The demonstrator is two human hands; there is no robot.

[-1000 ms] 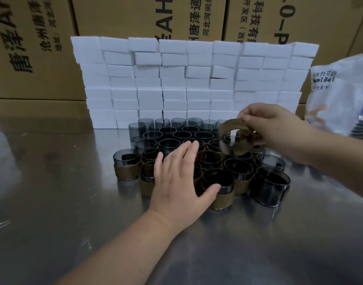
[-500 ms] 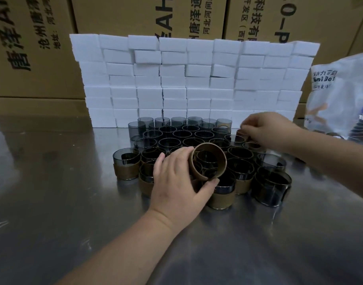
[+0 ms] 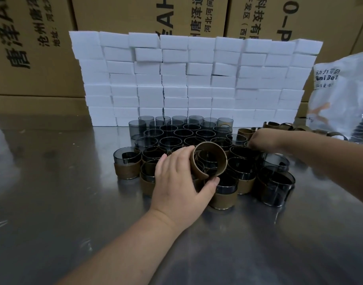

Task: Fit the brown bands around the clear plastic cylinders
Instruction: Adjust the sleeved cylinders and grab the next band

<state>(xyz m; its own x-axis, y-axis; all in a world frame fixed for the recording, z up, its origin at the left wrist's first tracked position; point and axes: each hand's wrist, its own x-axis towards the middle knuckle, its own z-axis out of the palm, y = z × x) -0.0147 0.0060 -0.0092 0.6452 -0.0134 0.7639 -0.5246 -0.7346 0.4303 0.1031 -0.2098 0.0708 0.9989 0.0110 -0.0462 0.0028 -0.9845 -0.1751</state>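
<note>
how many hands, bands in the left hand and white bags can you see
hands: 2 (left hand, right hand)
band held in the left hand: 1
white bag: 1
total: 4

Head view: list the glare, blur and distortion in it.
Head view: dull glare patches on the metal table; head view: the right hand is motion-smeared, while the left hand and the brown band it holds are sharp; head view: the wide lens tilts the white blocks and cardboard boxes at the edges.
</note>
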